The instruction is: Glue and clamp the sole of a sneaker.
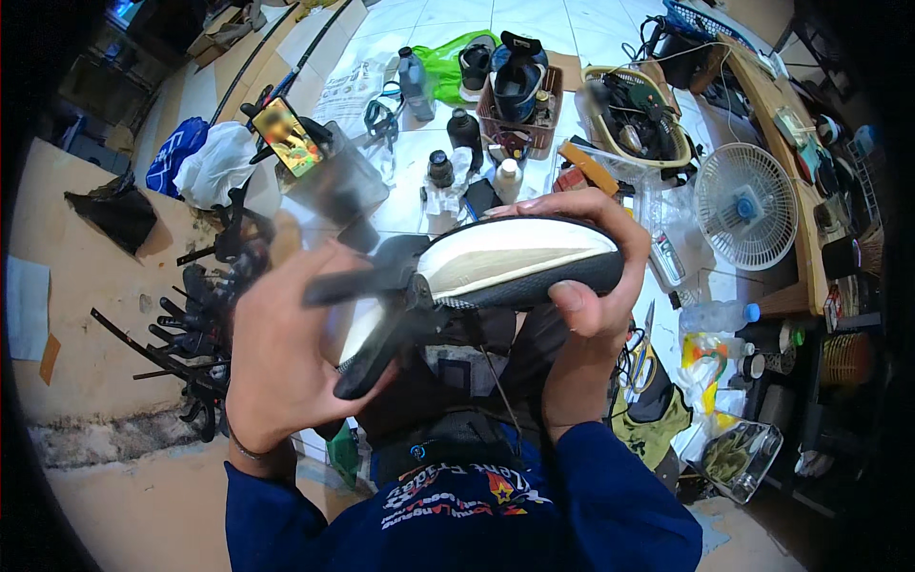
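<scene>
Hands both gripping: right hand (pixel 586 286) wraps shoe (pixel 515 262) sole-up, left hand (pixel 286 353) squeezes black clamp (pixel 376 324) onto it.

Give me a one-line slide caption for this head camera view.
Right hand grips an upturned black shoe with a cream sole while the left hand squeezes a black spring clamp at its edge.

Floor (pixel 419 19): white tiles, crowded.
On floor, far: bottles (pixel 414 81), green bag (pixel 448 59), crate (pixel 519 129) of shoes, basket (pixel 637 119) of tools.
On floor, right: white fan (pixel 745 206), plastic bottle (pixel 715 316).
Left: clamps (pixel 195 329) beside a cardboard sheet (pixel 86 315).
</scene>
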Demonstrator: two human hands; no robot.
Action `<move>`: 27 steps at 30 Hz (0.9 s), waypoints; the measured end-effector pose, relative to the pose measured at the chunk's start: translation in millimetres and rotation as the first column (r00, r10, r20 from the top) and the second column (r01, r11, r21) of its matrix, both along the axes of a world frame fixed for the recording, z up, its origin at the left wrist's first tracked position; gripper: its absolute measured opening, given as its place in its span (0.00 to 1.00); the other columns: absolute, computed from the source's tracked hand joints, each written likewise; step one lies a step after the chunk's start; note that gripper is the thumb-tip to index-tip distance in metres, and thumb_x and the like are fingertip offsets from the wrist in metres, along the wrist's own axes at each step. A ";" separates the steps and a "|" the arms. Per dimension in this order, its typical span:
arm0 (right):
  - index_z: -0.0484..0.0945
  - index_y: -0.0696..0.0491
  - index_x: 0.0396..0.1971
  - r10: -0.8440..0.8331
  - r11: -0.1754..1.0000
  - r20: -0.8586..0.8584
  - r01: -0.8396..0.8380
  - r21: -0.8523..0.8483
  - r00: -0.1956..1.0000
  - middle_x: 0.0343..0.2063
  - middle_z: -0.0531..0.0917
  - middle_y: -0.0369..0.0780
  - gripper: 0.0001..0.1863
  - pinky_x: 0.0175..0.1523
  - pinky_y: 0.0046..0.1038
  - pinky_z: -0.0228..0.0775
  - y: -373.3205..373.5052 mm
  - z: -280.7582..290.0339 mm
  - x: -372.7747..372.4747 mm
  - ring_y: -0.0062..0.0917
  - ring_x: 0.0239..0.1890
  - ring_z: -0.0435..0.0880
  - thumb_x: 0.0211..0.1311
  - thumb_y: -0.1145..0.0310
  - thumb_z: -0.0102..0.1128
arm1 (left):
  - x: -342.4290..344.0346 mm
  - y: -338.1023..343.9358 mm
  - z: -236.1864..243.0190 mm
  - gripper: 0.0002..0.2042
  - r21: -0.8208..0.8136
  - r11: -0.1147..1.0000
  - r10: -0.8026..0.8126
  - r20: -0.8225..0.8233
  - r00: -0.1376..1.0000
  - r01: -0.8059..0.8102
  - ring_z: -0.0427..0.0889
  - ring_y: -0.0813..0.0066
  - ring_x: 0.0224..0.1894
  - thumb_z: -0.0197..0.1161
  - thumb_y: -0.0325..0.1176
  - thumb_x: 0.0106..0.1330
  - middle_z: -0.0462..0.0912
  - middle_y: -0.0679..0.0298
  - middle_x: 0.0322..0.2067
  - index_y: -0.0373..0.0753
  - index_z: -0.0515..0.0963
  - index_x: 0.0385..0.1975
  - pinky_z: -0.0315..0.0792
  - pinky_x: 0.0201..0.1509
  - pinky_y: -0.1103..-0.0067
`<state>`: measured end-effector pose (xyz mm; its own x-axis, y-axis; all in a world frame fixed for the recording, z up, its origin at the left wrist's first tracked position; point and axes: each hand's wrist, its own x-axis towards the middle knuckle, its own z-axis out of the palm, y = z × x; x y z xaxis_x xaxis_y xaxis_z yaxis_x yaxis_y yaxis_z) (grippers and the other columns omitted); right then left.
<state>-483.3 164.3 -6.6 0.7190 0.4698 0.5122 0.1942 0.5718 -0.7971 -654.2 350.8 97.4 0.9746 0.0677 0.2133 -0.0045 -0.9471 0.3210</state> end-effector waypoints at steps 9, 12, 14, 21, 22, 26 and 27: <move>0.82 0.62 0.40 -0.083 0.984 -0.006 0.081 -0.156 0.997 0.35 0.86 0.41 0.25 0.48 0.22 0.74 -7.3 12.8 -4.7 0.20 0.39 0.84 0.38 0.65 0.70 | 3.1 3.2 2.9 0.24 -0.155 0.988 -0.039 -0.082 0.996 0.026 0.84 0.51 0.40 0.72 0.40 0.44 0.84 0.53 0.37 0.37 0.82 0.43 0.76 0.48 0.69; 0.82 0.62 0.40 -0.116 0.967 0.000 0.113 -0.229 0.993 0.34 0.86 0.39 0.23 0.45 0.20 0.75 -9.4 16.5 -8.8 0.19 0.37 0.84 0.40 0.66 0.71 | 4.3 3.2 -0.2 0.23 -0.246 0.968 0.008 -0.183 0.983 -0.053 0.84 0.51 0.39 0.73 0.40 0.45 0.84 0.52 0.37 0.37 0.82 0.42 0.76 0.46 0.70; 0.82 0.63 0.40 -0.126 0.967 0.013 0.126 -0.223 0.992 0.33 0.86 0.40 0.23 0.43 0.20 0.76 -8.8 16.7 -10.6 0.18 0.36 0.84 0.43 0.67 0.72 | 4.3 6.1 -0.3 0.23 -0.242 0.970 -0.006 -0.171 0.985 -0.036 0.84 0.51 0.37 0.73 0.41 0.47 0.83 0.49 0.36 0.34 0.81 0.41 0.76 0.44 0.70; 0.81 0.64 0.41 -0.113 0.966 -0.105 0.085 -0.246 0.988 0.31 0.86 0.40 0.21 0.40 0.20 0.78 -4.3 17.5 -13.3 0.18 0.34 0.85 0.49 0.68 0.74 | 10.2 11.5 4.2 0.25 -0.232 0.971 -0.108 -0.235 0.966 0.052 0.83 0.58 0.34 0.74 0.41 0.49 0.81 0.47 0.33 0.28 0.78 0.42 0.74 0.41 0.72; 0.81 0.64 0.40 -0.105 0.965 -0.105 0.076 -0.252 0.989 0.31 0.86 0.40 0.20 0.39 0.20 0.77 -3.7 18.4 -14.6 0.18 0.33 0.85 0.50 0.68 0.74 | 8.5 13.1 1.8 0.25 -0.271 0.961 -0.120 -0.213 0.970 0.059 0.83 0.60 0.34 0.74 0.40 0.50 0.81 0.48 0.34 0.27 0.78 0.43 0.74 0.41 0.73; 0.81 0.65 0.40 -0.095 0.962 -0.132 0.057 -0.268 0.987 0.30 0.86 0.39 0.19 0.37 0.19 0.77 -2.5 20.4 -19.4 0.17 0.31 0.84 0.51 0.70 0.73 | 5.0 21.2 -0.6 0.25 -0.282 0.959 -0.089 -0.314 0.945 -0.003 0.83 0.62 0.35 0.74 0.39 0.51 0.82 0.50 0.37 0.28 0.78 0.45 0.74 0.44 0.75; 0.81 0.65 0.40 -0.095 0.962 -0.129 0.058 -0.269 0.987 0.30 0.86 0.39 0.19 0.37 0.19 0.77 -2.9 22.1 -19.7 0.17 0.31 0.84 0.51 0.70 0.73 | 4.6 23.0 -4.8 0.25 -0.282 0.959 -0.090 -0.311 0.946 -0.002 0.83 0.62 0.35 0.74 0.39 0.51 0.82 0.50 0.37 0.28 0.78 0.45 0.74 0.44 0.75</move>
<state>-503.0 161.4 15.5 0.8135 0.5152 0.2698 0.1052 0.3259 -0.9395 -649.6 373.9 92.6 0.9911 0.0346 -0.1287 0.1015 -0.8221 0.5602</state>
